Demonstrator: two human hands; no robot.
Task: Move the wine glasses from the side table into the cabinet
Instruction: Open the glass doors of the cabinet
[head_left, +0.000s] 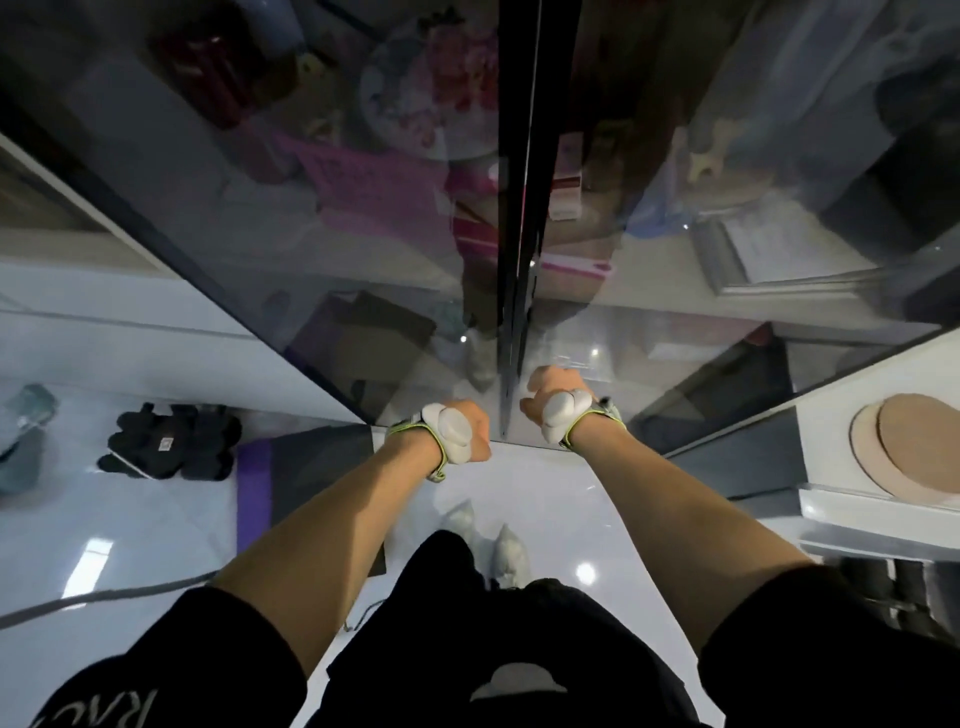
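Note:
A tall cabinet with two dark glass doors stands right in front of me. The left door (311, 249) and the right door (727, 270) meet at a black centre seam (514, 234). My left hand (467, 434) is curled into a fist at the inner bottom edge of the left door. My right hand (550, 400) has its fingers hooked on the inner edge of the right door. Both wrists carry white strapped devices. Behind the glass I see a pink basket (374, 192) and boxes. No wine glass is visible in this view.
A white table (831, 452) at the right holds round wooden boards (914, 457). Black footwear (171, 441), a purple mat (254, 493) and a grey cable (104, 597) lie on the glossy white floor at the left. My feet stand close to the cabinet base.

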